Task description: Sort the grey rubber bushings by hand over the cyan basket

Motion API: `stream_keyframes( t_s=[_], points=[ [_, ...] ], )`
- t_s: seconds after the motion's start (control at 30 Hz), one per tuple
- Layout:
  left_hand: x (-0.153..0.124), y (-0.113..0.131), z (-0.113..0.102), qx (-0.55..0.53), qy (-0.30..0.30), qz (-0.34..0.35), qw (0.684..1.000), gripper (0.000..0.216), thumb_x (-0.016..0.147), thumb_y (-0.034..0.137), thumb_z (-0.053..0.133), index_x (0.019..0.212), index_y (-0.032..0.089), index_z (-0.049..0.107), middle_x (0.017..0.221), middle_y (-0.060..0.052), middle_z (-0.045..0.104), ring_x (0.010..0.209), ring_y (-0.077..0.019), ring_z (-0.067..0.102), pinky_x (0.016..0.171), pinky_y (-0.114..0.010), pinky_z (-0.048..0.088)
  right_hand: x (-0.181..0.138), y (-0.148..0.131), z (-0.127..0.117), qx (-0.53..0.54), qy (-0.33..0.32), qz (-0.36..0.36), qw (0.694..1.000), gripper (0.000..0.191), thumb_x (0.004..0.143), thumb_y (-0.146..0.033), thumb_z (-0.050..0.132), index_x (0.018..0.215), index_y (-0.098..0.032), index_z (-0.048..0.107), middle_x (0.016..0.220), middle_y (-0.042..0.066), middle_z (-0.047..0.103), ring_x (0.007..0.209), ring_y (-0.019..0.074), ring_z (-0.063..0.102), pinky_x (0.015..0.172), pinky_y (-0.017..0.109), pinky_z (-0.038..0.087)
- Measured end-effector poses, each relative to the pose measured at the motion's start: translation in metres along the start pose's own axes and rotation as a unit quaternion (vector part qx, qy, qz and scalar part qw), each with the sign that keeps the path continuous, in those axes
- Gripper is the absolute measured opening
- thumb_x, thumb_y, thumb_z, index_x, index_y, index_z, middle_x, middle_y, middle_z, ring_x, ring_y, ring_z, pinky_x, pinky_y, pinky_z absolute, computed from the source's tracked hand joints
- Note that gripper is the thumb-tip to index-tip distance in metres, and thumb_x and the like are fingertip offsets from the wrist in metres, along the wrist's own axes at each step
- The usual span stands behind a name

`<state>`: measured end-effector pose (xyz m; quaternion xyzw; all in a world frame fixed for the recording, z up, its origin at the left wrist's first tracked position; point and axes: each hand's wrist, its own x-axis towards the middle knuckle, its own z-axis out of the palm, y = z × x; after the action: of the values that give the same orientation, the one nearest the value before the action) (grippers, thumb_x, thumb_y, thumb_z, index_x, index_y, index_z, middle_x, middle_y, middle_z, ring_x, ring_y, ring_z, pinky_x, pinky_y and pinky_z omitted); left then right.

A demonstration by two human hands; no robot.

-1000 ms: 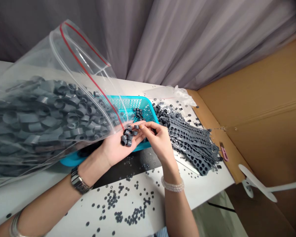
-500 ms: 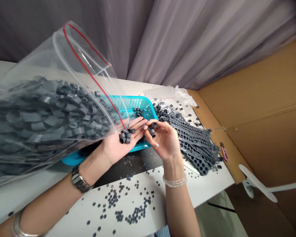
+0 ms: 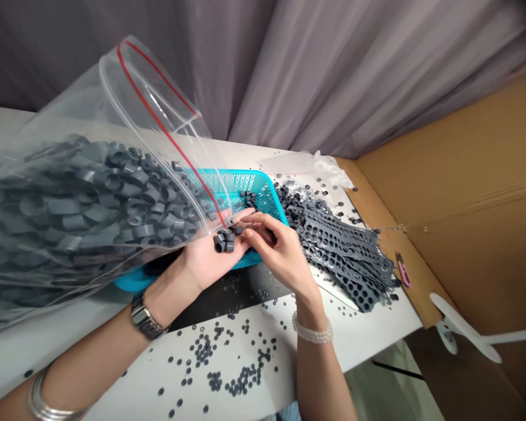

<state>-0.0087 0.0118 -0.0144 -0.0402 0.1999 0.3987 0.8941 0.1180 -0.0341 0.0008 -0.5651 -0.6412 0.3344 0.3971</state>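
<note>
My left hand (image 3: 204,257) lies palm up, fingers stretched out, with several short grey plastic rings (image 3: 225,242) resting in it. The lip of a big clear zip bag (image 3: 158,126) with a red stripe hangs over its thumb side. Grey rings (image 3: 87,193) fill much of the bag. My right hand (image 3: 278,248) is closed, its thumb and fingertips meeting over the left fingers beside the rings. Dark grey pieces show inside its curled fingers, partly hidden. Below both hands is a turquoise basket (image 3: 275,202) with some grey rings (image 3: 248,199) in it.
Perforated dark grey strips (image 3: 346,245) are heaped right of the basket. Small dark discs (image 3: 243,380) lie scattered on the white table (image 3: 149,386). A pink-handled cutter (image 3: 403,272) lies on the cardboard (image 3: 456,193) at the right. Crumpled clear plastic (image 3: 322,166) lies behind.
My right hand has turned over, from palm up with grey rings showing to knuckles up, and moved left onto the left hand's fingers. The left hand stays nearly still.
</note>
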Motion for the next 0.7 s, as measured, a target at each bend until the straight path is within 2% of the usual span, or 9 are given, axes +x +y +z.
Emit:
stream_keyframes(
  t_s=[0.1, 0.27, 0.37, 0.47, 0.6, 0.7],
  points=[
    [-0.001, 0.001, 0.002, 0.021, 0.017, -0.017, 0.999, 0.037, 0.093, 0.019, 0.028, 0.119, 0.007, 0.053, 0.082, -0.010, 0.068, 0.072, -0.0134, 0.065, 0.057, -0.019, 0.053, 0.000, 0.004, 0.002, -0.046, -0.008, 0.006, 0.999, 0.014, 0.083, -0.023, 0.055, 0.093, -0.019, 0.064, 0.076, 0.000, 0.059, 0.063, 0.0113, 0.046, 0.058, 0.024, 0.035],
    [0.001, -0.001, 0.000, 0.034, 0.004, -0.026, 0.999, 0.043, 0.091, 0.018, 0.032, 0.132, 0.007, 0.041, 0.109, -0.016, 0.065, 0.095, -0.0205, 0.064, 0.083, -0.033, 0.053, 0.002, 0.013, 0.001, -0.040, 0.050, 0.036, 0.997, 0.020, 0.086, -0.031, 0.051, 0.082, -0.017, 0.065, 0.068, 0.000, 0.056, 0.056, 0.0105, 0.038, 0.054, 0.025, 0.031],
    [0.002, -0.002, -0.002, 0.027, 0.008, -0.019, 0.999, 0.048, 0.089, 0.015, 0.033, 0.137, 0.008, 0.034, 0.118, -0.017, 0.061, 0.104, -0.0219, 0.061, 0.091, -0.037, 0.049, 0.003, 0.016, -0.001, -0.041, 0.077, 0.060, 0.994, 0.022, 0.084, -0.035, 0.054, 0.079, -0.017, 0.066, 0.061, -0.002, 0.052, 0.052, 0.0102, 0.033, 0.050, 0.025, 0.027],
    [0.002, -0.002, -0.003, 0.028, 0.005, -0.025, 0.999, 0.050, 0.089, 0.016, 0.034, 0.138, 0.006, 0.032, 0.122, -0.019, 0.058, 0.109, -0.0230, 0.058, 0.094, -0.036, 0.048, 0.003, 0.016, -0.004, -0.051, 0.100, 0.068, 0.991, 0.023, 0.083, -0.037, 0.055, 0.081, -0.018, 0.068, 0.057, -0.002, 0.049, 0.051, 0.0104, 0.033, 0.050, 0.025, 0.027],
    [0.001, -0.001, -0.003, 0.028, -0.001, -0.037, 0.999, 0.050, 0.089, 0.018, 0.033, 0.135, -0.001, 0.033, 0.120, -0.022, 0.058, 0.111, -0.0261, 0.056, 0.095, -0.037, 0.047, 0.002, 0.014, -0.009, -0.046, 0.122, 0.050, 0.990, 0.025, 0.087, -0.035, 0.050, 0.087, -0.018, 0.068, 0.066, 0.000, 0.056, 0.055, 0.0114, 0.040, 0.053, 0.026, 0.030],
    [0.000, -0.002, -0.002, 0.025, 0.002, -0.028, 0.999, 0.049, 0.088, 0.015, 0.034, 0.135, -0.001, 0.034, 0.118, -0.022, 0.059, 0.110, -0.0265, 0.057, 0.095, -0.039, 0.047, 0.000, 0.012, -0.014, -0.060, 0.138, 0.041, 0.988, 0.022, 0.086, -0.034, 0.052, 0.088, -0.019, 0.068, 0.058, -0.002, 0.047, 0.052, 0.0111, 0.036, 0.051, 0.026, 0.029]
  ],
)
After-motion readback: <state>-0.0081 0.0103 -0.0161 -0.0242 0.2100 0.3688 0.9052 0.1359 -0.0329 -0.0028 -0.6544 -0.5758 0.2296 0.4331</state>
